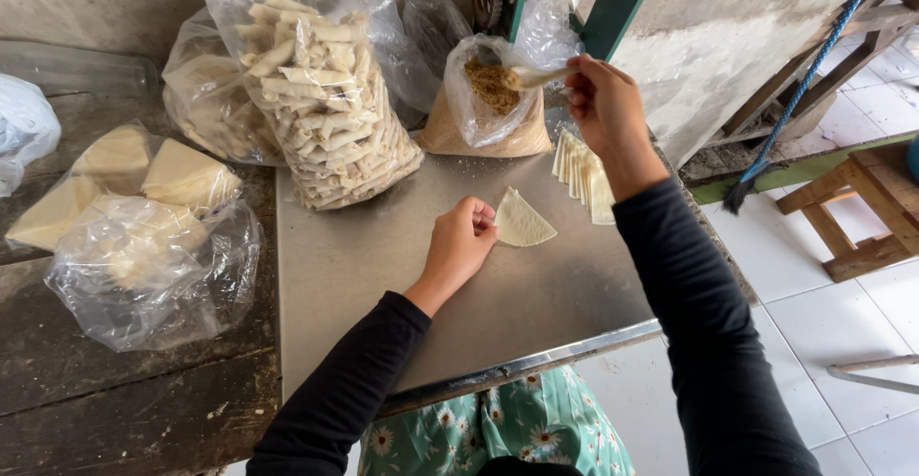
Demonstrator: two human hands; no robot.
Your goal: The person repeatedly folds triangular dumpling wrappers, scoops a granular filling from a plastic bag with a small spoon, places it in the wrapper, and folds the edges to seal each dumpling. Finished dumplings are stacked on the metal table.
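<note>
My left hand (460, 242) rests on the metal tabletop (383, 265) and pinches the edge of a pale, wedge-shaped wrapper sheet (522, 220). My right hand (601, 103) is raised above the table and holds a pale spoon (532, 77), whose bowl reaches into an open plastic bag of brown crumbly filling (490, 93). A fanned stack of more wrapper sheets (584, 175) lies just below my right wrist.
A tall plastic bag of finished pale rolls (321, 93) stands at the back of the table. More bags with folded wrappers (144, 218) lie on the dark wooden bench at left. A green machine frame (613, 7) and a wooden stool (852, 208) are to the right.
</note>
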